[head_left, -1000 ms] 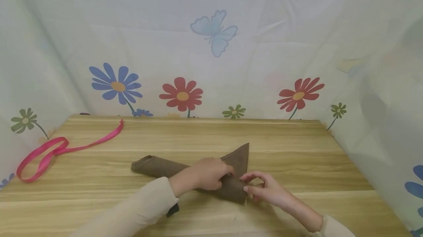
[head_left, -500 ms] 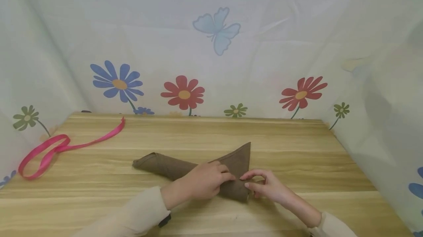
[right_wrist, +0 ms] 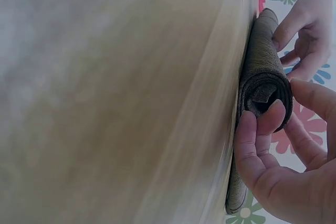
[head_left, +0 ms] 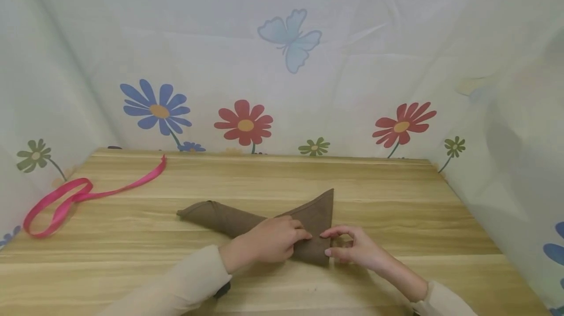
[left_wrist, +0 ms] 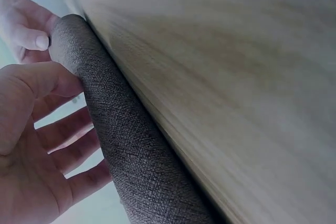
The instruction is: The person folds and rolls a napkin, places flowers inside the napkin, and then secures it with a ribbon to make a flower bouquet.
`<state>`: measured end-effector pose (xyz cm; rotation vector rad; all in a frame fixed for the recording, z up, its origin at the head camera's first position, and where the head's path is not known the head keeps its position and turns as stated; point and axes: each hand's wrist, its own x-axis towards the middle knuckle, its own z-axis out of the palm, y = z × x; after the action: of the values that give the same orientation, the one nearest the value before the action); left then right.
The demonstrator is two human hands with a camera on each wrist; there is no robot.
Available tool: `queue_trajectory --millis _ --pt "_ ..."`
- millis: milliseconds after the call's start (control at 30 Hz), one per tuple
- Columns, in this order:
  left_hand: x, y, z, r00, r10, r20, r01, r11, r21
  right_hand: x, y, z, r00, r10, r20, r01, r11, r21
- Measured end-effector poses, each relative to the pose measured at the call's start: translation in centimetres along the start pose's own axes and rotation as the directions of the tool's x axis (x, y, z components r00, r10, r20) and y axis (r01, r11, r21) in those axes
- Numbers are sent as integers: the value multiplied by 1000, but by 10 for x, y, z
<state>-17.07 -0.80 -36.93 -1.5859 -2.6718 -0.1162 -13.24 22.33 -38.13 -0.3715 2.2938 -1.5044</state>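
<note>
Rolled brown cloth [head_left: 235, 219] lies on the surface [head_left: 396, 198], long axis roughly left to right — right hand [head_left: 362, 253] pinching its coiled right end, left hand [head_left: 270, 241] holding it farther along between thumb and fingers, flat corner [head_left: 320, 212] pointing away from the person.

A cloth [head_left: 216, 218] is lying on the surface [head_left: 387, 198], the left hand [head_left: 273, 240] touching its middle, the right hand [head_left: 363, 248] its right end; a ribbon [head_left: 80, 196] is lying farther left, a backdrop [head_left: 339, 85] hanging behind.
</note>
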Motion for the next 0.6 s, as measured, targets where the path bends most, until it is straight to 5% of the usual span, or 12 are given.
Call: queue_trajectory --millis 600 --pt "-6 9 -2 998 -10 58 4 995 102 3 3 0 1000 14 12 -14 1000 -18"
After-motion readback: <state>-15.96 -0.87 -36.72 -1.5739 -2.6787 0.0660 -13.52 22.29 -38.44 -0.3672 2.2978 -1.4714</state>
